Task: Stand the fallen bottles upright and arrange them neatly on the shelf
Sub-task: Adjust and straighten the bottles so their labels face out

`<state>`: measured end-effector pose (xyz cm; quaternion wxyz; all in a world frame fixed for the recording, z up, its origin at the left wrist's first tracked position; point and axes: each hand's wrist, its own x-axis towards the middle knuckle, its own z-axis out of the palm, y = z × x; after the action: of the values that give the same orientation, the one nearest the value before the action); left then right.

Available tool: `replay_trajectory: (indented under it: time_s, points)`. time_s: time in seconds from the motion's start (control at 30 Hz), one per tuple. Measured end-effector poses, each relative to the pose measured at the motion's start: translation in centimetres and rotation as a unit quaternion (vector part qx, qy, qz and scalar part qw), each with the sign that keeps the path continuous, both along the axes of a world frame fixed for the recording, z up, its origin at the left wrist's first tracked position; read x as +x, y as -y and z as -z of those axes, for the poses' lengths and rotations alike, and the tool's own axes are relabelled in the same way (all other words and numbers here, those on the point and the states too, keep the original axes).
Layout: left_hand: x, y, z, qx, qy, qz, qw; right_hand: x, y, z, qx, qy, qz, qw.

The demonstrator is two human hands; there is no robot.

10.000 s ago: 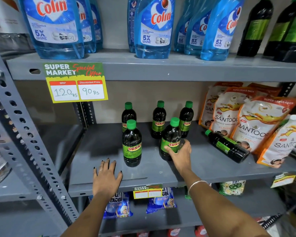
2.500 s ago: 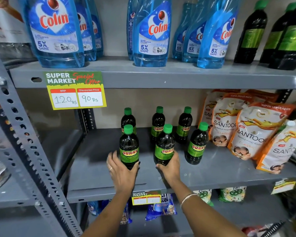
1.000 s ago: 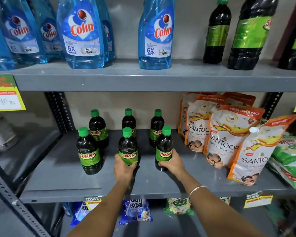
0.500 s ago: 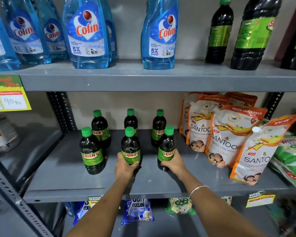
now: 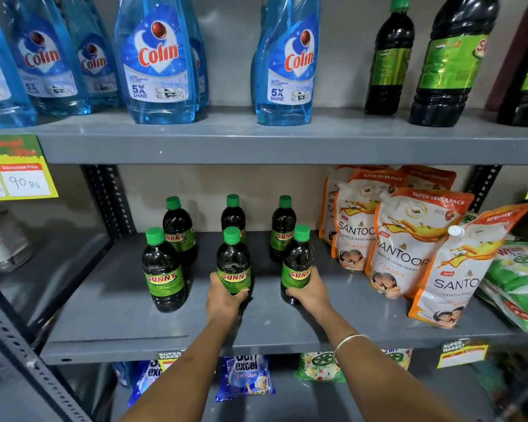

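Observation:
Several dark Sunny bottles with green caps stand upright on the grey middle shelf [image 5: 110,324], in a back row and a front row. My left hand [image 5: 224,303] grips the base of the front middle bottle [image 5: 233,260]. Around the base of the front right bottle [image 5: 297,263] is my right hand [image 5: 310,292], a bangle on its wrist. The front left bottle [image 5: 163,269] stands free. Behind are the back left bottle [image 5: 179,229], the back middle bottle [image 5: 233,214] and the back right bottle [image 5: 282,228]. None lies on its side.
Orange Santoor refill pouches [image 5: 406,242] lean at the right of the same shelf, with green packets [image 5: 521,278] beyond. Blue Colin bottles [image 5: 159,62] and tall dark bottles [image 5: 451,59] stand on the shelf above. A yellow price tag [image 5: 19,175] hangs at left. Detergent sachets [image 5: 244,379] lie below.
Ten seconds ago one bottle lay on its side by the pouches; now all stand. Since half a second ago my hands stay on the same two front bottles; the view barely shifted.

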<state>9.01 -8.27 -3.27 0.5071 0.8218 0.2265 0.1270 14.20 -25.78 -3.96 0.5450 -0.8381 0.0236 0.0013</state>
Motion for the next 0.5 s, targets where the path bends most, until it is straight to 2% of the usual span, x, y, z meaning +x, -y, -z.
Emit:
replay_trajectory:
  time_s: [0.5]
  points:
    - [0.02, 0.00, -0.21, -0.012, -0.006, 0.007, 1.000, -0.07, 0.02, 0.06, 0.014, -0.001, -0.013, 1.000]
